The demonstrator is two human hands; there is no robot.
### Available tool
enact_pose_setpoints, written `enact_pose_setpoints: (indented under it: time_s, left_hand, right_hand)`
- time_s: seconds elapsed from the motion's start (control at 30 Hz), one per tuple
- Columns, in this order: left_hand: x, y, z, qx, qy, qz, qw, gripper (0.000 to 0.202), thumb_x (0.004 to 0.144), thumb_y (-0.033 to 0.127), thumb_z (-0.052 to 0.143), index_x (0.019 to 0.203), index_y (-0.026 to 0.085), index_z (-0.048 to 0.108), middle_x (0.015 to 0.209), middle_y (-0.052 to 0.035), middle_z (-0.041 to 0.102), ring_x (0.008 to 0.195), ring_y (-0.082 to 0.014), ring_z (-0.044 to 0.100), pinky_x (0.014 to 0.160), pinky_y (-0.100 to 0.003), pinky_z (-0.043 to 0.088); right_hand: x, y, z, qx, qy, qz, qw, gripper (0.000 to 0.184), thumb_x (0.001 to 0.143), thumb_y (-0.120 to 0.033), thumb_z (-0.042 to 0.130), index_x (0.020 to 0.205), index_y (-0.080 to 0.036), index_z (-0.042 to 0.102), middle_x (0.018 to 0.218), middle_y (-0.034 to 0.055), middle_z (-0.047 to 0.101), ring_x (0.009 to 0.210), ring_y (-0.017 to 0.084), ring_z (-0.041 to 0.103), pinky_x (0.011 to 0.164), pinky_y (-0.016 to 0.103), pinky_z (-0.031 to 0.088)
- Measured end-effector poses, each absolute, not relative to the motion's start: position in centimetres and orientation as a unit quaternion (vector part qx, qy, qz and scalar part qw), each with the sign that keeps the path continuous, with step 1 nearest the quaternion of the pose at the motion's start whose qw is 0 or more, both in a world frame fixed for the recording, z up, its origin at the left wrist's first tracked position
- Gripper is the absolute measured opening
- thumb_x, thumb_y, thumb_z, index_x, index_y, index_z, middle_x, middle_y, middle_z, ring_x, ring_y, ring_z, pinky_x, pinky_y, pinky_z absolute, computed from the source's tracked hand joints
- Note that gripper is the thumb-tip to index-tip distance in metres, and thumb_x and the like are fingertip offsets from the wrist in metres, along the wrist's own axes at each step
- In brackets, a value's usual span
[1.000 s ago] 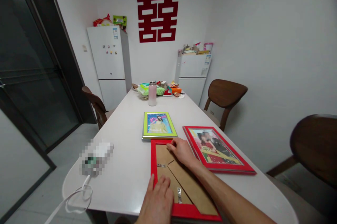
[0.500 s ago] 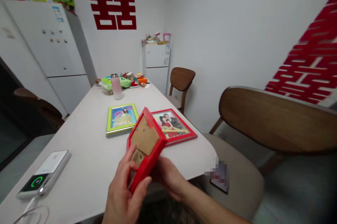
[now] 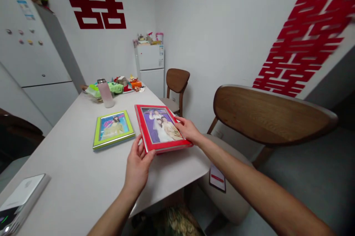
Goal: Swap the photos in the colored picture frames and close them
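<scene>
A red picture frame (image 3: 162, 125) with a wedding photo, face up, is between my hands at the right side of the table. My left hand (image 3: 140, 164) grips its near left corner, thumb on the front edge. On its right edge is my right hand (image 3: 187, 130), with fingers closed over the border. The other red frame seen earlier is not visible now; the held one covers that spot. To the left lies a yellow-green picture frame (image 3: 114, 129) with a photo of a person in a yellow dress.
A pink bottle (image 3: 105, 94) and several snack packages (image 3: 118, 87) stand at the table's far end. A white power bank (image 3: 23, 201) lies near left. A wooden chair (image 3: 271, 117) with a phone (image 3: 217, 178) on its seat is at the right.
The red frame in my hands has turned from its brown back to its photo side and come down over the other red frame's place. My view has swung right.
</scene>
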State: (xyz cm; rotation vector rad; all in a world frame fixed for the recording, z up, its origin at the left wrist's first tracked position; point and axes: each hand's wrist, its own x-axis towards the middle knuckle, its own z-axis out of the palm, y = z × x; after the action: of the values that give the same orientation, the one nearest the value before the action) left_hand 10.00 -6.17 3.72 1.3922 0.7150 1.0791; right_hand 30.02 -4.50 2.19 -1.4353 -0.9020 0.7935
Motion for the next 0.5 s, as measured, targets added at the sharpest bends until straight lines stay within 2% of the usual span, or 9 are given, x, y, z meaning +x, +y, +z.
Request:
enact_pose_setpoints:
  time_s: [0.1, 0.2, 0.4, 0.5]
  left_hand:
    - [11.8, -5.0, 0.5, 0.654, 0.339, 0.429, 0.523, 0.052, 0.072, 0.018, 0.045, 0.120, 0.010, 0.026, 0.114, -0.0128, 0.052, 0.100, -0.0164, 0.052, 0.085, -0.030, 0.042]
    - [13.0, -4.3, -1.4, 0.687, 0.369, 0.418, 0.466, 0.046, 0.072, 0.017, 0.046, 0.116, 0.013, 0.034, 0.111, -0.0095, 0.055, 0.099, -0.0169, 0.052, 0.086, -0.030, 0.040]
    - [13.2, -3.7, -1.6, 0.735, 0.433, 0.376, 0.361, 0.044, 0.073, 0.016, 0.046, 0.116, 0.012, 0.037, 0.113, -0.0097, 0.054, 0.100, -0.0182, 0.051, 0.085, -0.029, 0.040]
    - [12.7, -3.8, -1.5, 0.761, 0.444, 0.344, 0.325, 0.044, 0.073, 0.015, 0.046, 0.116, 0.015, 0.038, 0.112, -0.0060, 0.055, 0.098, -0.0158, 0.053, 0.084, -0.026, 0.041]
  right_hand:
    - [32.8, -3.3, 2.0, -0.657, -0.420, 0.301, 0.548, 0.036, 0.064, -0.022, 0.057, 0.098, -0.015, 0.057, 0.081, 0.0031, 0.066, 0.067, 0.014, 0.059, 0.063, 0.026, 0.046]
    - [34.0, -2.3, 1.3, -0.689, -0.446, 0.258, 0.509, 0.032, 0.063, -0.024, 0.058, 0.093, -0.015, 0.060, 0.081, 0.0039, 0.067, 0.069, 0.015, 0.059, 0.064, 0.026, 0.045]
    - [34.9, -1.1, -0.5, -0.731, -0.476, 0.189, 0.451, 0.031, 0.064, -0.025, 0.055, 0.092, -0.015, 0.062, 0.081, 0.0050, 0.067, 0.072, 0.016, 0.059, 0.067, 0.025, 0.042]
    - [35.1, -0.9, -0.8, -0.740, -0.488, 0.168, 0.431, 0.027, 0.062, -0.024, 0.055, 0.087, -0.018, 0.064, 0.081, 0.0053, 0.067, 0.076, 0.019, 0.059, 0.069, 0.026, 0.041]
